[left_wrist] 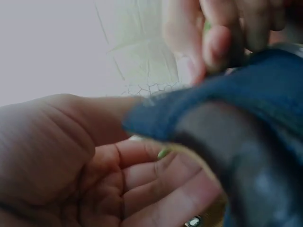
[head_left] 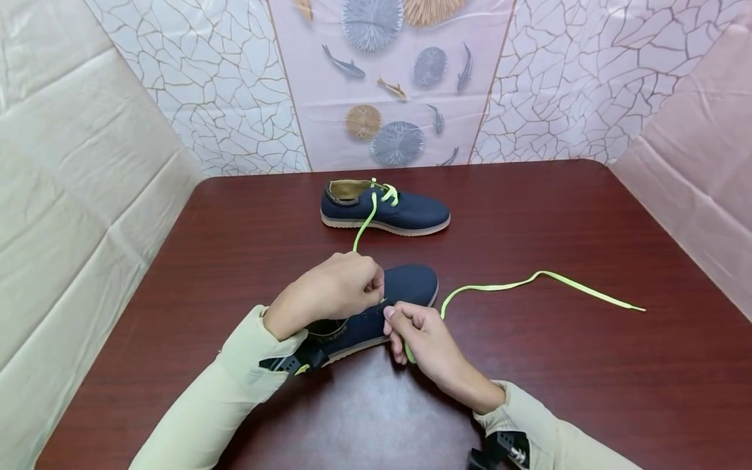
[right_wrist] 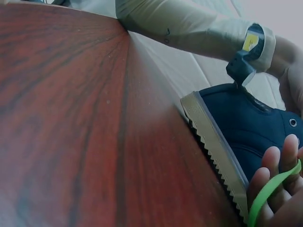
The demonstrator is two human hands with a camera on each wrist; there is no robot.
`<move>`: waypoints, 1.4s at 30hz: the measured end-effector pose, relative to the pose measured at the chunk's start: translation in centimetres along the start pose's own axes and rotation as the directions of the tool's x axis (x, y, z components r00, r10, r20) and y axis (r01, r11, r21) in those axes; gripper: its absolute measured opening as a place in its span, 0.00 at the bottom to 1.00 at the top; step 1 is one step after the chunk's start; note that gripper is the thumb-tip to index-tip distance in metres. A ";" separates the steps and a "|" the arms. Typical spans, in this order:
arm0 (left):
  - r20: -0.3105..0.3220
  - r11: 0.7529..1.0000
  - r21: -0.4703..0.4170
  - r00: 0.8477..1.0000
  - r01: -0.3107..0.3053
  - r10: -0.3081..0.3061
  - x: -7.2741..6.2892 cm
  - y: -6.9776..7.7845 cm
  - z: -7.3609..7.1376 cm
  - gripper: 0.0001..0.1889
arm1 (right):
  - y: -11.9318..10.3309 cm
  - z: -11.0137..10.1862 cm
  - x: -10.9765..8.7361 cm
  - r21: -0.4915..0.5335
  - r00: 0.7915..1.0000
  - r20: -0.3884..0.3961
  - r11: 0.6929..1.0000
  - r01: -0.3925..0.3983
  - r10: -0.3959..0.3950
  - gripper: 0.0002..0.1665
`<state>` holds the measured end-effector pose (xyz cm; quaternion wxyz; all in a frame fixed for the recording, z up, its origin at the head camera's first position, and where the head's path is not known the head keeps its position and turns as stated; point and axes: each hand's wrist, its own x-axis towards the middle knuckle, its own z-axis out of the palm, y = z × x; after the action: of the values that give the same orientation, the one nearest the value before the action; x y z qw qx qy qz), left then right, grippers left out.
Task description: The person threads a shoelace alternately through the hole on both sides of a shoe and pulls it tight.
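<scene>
A navy shoe (head_left: 413,282) rests on the table, its toe toward the right. My left hand (head_left: 331,287) is over its opening; in the left wrist view the thumb and fingers pinch the navy eyelet flap (left_wrist: 161,116), with a bit of green lace (left_wrist: 164,153) beneath it. Beside the flap, my right hand (head_left: 431,339) pinches the yellow-green shoelace at the eyelets. In the right wrist view the shoelace (right_wrist: 271,188) lies across the right fingers (right_wrist: 271,160). The exact spot of the pinch is partly hidden by the fingers.
Behind stands a second navy shoe (head_left: 414,212), with a yellow-green lace (head_left: 367,222) hanging down toward the left hand. A long lace end (head_left: 499,287) stretches over the brown table (head_left: 558,372) to the right. Patterned cloth (head_left: 388,85) hangs behind the table.
</scene>
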<state>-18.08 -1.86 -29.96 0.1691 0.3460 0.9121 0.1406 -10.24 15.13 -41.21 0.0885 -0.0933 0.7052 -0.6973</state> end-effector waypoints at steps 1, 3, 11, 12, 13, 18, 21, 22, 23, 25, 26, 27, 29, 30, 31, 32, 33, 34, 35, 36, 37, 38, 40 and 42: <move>-0.019 1.000 -0.001 1.000 0.012 -0.012 -0.1 0.1 -0.1 0.13 | 0.0 0.0 0.0 0.004 1.000 -0.001 1.000 -0.004 0.004 0.24; -0.048 0.999 -0.028 0.998 0.042 -0.044 -0.3 0.1 -0.3 0.12 | 0.0 0.1 0.1 0.016 1.000 -0.003 1.000 -0.017 0.017 0.23; -0.165 0.854 -0.520 0.981 0.005 -0.106 -1.3 -0.5 -2.2 0.09 | 0.0 0.1 0.2 0.009 0.999 -0.023 1.000 -0.027 0.027 0.23; -0.169 0.793 -0.608 0.980 -0.019 -0.107 -1.5 -0.6 -2.4 0.09 | 0.0 0.1 0.2 0.001 0.999 -0.028 1.000 -0.023 0.023 0.23; -0.179 0.731 -0.681 0.978 -0.047 -0.104 -1.7 -0.7 -2.7 0.09 | 0.0 0.1 0.1 -0.009 0.999 -0.032 1.000 -0.018 0.018 0.22; -0.288 0.490 -0.846 0.953 -0.210 -0.090 -2.2 -1.0 -3.6 0.07 | 0.0 0.0 0.1 -0.035 0.999 -0.043 0.999 -0.003 0.001 0.22; -0.395 0.452 -0.833 0.915 -0.318 -0.084 -2.4 -1.1 -4.0 0.07 | 0.0 -0.1 0.0 -0.041 0.998 -0.058 0.999 0.008 -0.010 0.22; -0.426 0.447 -0.825 0.900 -0.346 -0.090 -2.5 -1.1 -4.2 0.07 | 0.0 0.0 0.0 -0.044 0.998 -0.064 0.999 0.010 -0.013 0.22; -0.458 0.440 -0.815 0.884 -0.377 -0.092 -2.7 -1.1 -4.3 0.07 | -0.1 0.0 0.0 -0.048 0.997 -0.072 0.999 0.012 -0.015 0.21; -0.515 0.429 -0.795 0.851 -0.430 -0.103 -3.0 -1.1 -4.5 0.08 | -0.2 0.0 0.0 -0.062 0.996 -0.089 0.998 0.014 -0.019 0.21; -0.543 0.427 -0.783 0.832 -0.453 -0.113 -3.2 -1.1 -4.6 0.08 | -0.2 0.0 0.0 -0.073 0.995 -0.097 0.997 0.012 -0.019 0.21; -0.571 0.429 -0.769 0.811 -0.475 -0.126 -3.3 -1.2 -4.7 0.08 | -0.2 0.0 0.0 -0.087 0.994 -0.104 0.996 0.010 -0.019 0.20; -0.625 0.424 -0.742 0.765 -0.518 -0.159 -3.6 -1.3 -4.9 0.08 | -0.3 0.0 0.0 -0.113 0.993 -0.119 0.994 0.011 -0.024 0.20; -0.647 0.418 -0.732 0.742 -0.538 -0.178 -3.7 -1.4 -5.1 0.08 | -0.2 0.0 0.0 -0.123 0.992 -0.125 0.992 0.012 -0.027 0.20; -0.667 0.412 -0.721 0.719 -0.557 -0.196 -3.8 -1.5 -5.2 0.08 | -0.2 0.0 0.0 -0.131 0.991 -0.129 0.991 0.014 -0.031 0.20; -0.683 0.402 -0.714 0.698 -0.574 -0.215 -3.8 -1.6 -5.3 0.08 | -0.2 0.0 0.0 -0.135 0.991 -0.133 0.991 0.017 -0.035 0.20; -0.696 0.388 -0.707 0.679 -0.591 -0.234 -3.9 -1.7 -5.4 0.08 | -0.2 0.0 0.0 -0.139 0.990 -0.137 0.990 0.025 -0.044 0.20; -0.705 0.375 -0.703 0.664 -0.605 -0.250 -3.9 -1.8 -5.5 0.08 | -0.2 0.0 0.0 -0.141 0.989 -0.141 0.990 0.031 -0.051 0.20; -0.713 0.357 -0.698 0.650 -0.621 -0.264 -4.0 -2.0 -5.5 0.08 | -0.3 0.0 0.0 -0.143 0.988 -0.147 0.989 0.034 -0.055 0.20; -0.721 0.345 -0.692 0.636 -0.634 -0.275 -4.0 -2.1 -5.6 0.08 | -0.3 0.0 -0.1 -0.146 0.986 -0.154 0.988 0.040 -0.063 0.20; -0.728 0.343 -0.685 0.624 -0.643 -0.284 -4.1 -2.2 -5.7 0.08 | -0.3 0.0 -0.1 -0.149 0.984 -0.162 0.988 0.045 -0.069 0.20; -0.733 0.341 -0.680 0.614 -0.649 -0.291 -4.1 -2.2 -5.7 0.08 | -0.4 0.0 -0.1 -0.152 0.982 -0.171 0.987 0.049 -0.075 0.20; -0.745 0.346 -0.667 0.597 -0.660 -0.297 -4.2 -2.3 -5.8 0.08 | -0.5 0.0 -0.2 -0.155 0.979 -0.188 0.986 0.053 -0.082 0.21; -0.753 0.352 -0.658 0.586 -0.665 -0.299 -4.3 -2.3 -5.9 0.09 | -0.5 0.0 -0.2 -0.157 0.975 -0.202 0.986 0.059 -0.090 0.20</move>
<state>-18.79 -7.21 -24.60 -0.1062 0.2061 0.5866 0.7760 -10.02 15.17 -40.67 -0.0194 -0.0528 0.7570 -0.6510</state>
